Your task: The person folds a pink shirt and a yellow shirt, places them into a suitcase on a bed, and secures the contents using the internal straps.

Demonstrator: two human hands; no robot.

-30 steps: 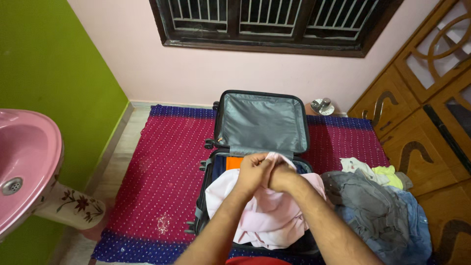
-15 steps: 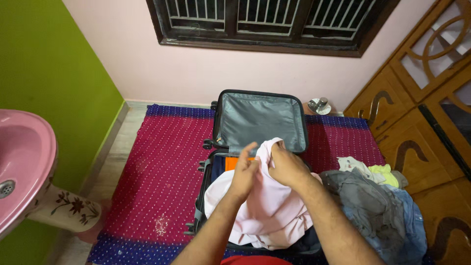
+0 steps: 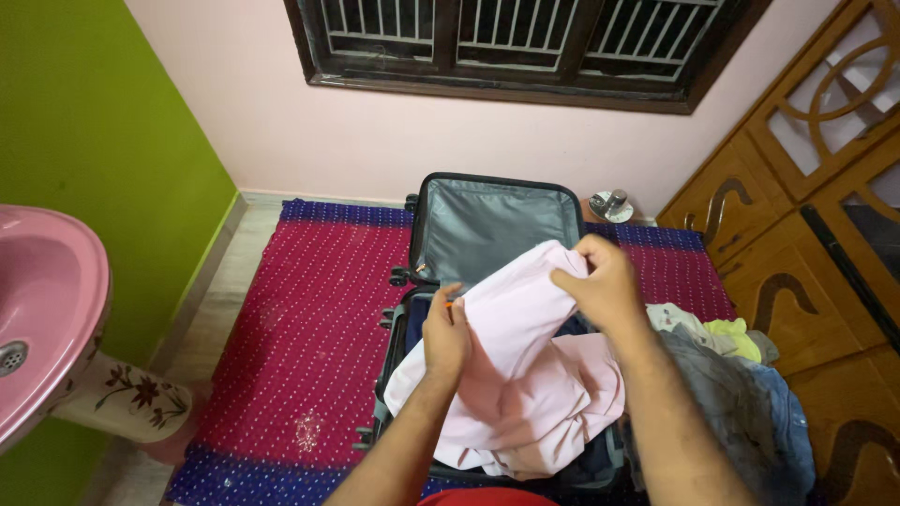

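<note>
Both hands lifted over open suitcase [image 3: 497, 225] on red dotted mat [image 3: 309, 319]. Left hand [image 3: 446, 330] and right hand [image 3: 600, 281] each closed in a grip on pale pink garment [image 3: 525, 375], stretched between them, lower folds apparently resting in the case. Clothes pile [image 3: 750, 394] just right.

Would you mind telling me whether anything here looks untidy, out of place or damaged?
Nothing looks damaged. The heap of clothes lies loose and unfolded on the mat right of the open suitcase. Both the left hand and right hand grip a crumpled pink garment above it.
</note>
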